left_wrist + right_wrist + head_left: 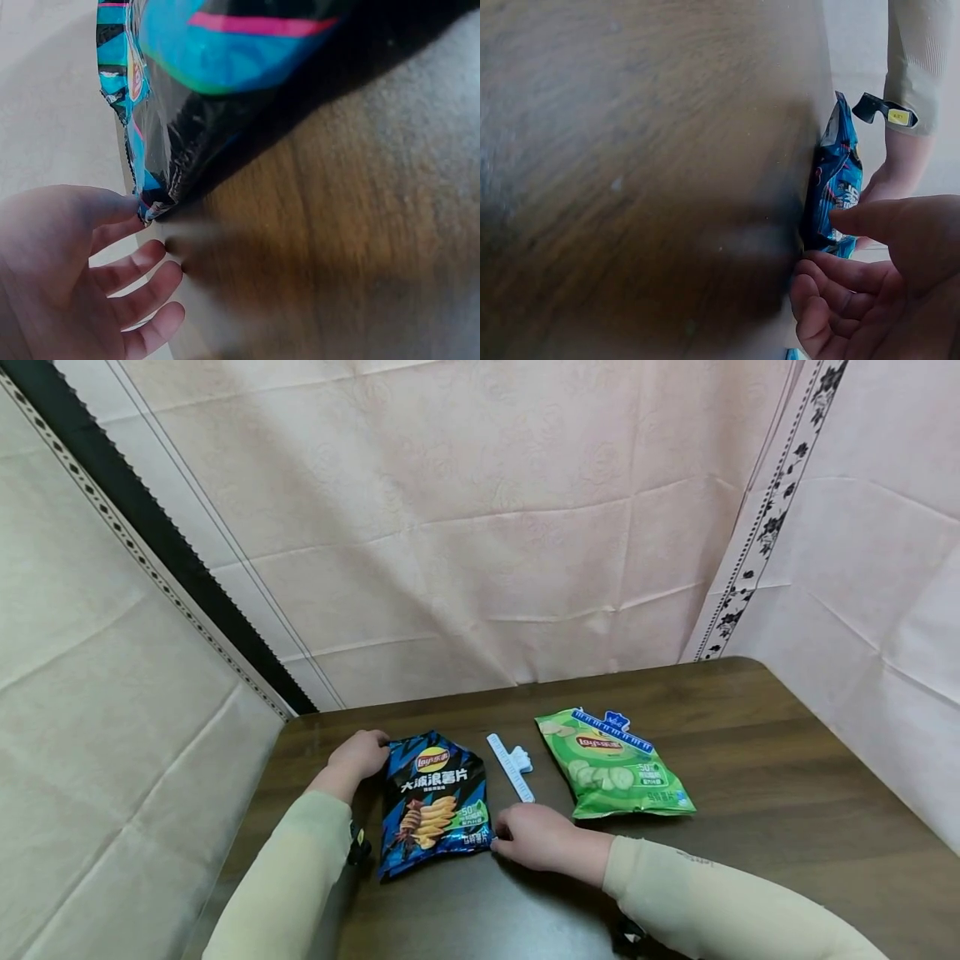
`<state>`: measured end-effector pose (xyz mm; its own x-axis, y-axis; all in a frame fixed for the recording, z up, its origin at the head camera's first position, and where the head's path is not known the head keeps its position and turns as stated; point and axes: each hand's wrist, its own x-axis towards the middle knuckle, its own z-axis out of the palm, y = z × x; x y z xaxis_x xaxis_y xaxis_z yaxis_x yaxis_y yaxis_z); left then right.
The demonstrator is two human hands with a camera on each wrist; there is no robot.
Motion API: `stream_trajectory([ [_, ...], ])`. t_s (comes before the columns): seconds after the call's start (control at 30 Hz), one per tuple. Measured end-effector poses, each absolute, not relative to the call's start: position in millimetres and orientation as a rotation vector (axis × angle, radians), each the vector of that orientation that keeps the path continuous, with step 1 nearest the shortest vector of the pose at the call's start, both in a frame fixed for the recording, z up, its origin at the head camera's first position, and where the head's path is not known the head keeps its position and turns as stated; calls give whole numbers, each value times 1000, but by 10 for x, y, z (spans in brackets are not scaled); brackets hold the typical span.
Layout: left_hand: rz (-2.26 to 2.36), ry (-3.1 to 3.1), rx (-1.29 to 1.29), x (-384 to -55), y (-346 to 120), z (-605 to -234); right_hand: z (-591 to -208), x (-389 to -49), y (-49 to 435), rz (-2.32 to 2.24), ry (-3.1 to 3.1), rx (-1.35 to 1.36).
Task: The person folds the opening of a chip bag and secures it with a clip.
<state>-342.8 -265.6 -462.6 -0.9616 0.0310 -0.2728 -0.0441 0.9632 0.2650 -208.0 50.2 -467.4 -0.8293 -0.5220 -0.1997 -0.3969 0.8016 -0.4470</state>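
Note:
A black and blue bag of potato chips (435,802) lies face up on the wooden table. At its upper left corner, my left hand (362,755) pinches the crimped edge between thumb and forefinger; the left wrist view shows the other fingers (154,330) spread loosely below. My right hand (542,838) is at the bag's lower right corner, thumb and curled fingers around the corner. Just beyond that hand lies a pale blue bag clip (512,768). To the right, a green bag of chips (615,768) has a dark blue clip (612,731) across its top.
The brown table (750,793) has a rounded far right corner. Pale cloth curtains (480,527) hang behind it and on both sides. Each wrist wears a black strap, seen on the left sleeve (919,82) in the right wrist view.

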Motion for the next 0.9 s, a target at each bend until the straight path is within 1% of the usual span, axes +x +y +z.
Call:
stream_trajectory([
  [0.47,503,2859,-33,-3445,-2691,-4652,-4751,-2081,520,-614,2695,-752],
  [0.67,594,2869,-36,-3409,-2692,-4573,-4752,-2092,530,-625,2677,-743],
  [0.9,805,2840,-55,-3385,-2659,-4485,-4748,-2094,546,-636,2658,-736],
])
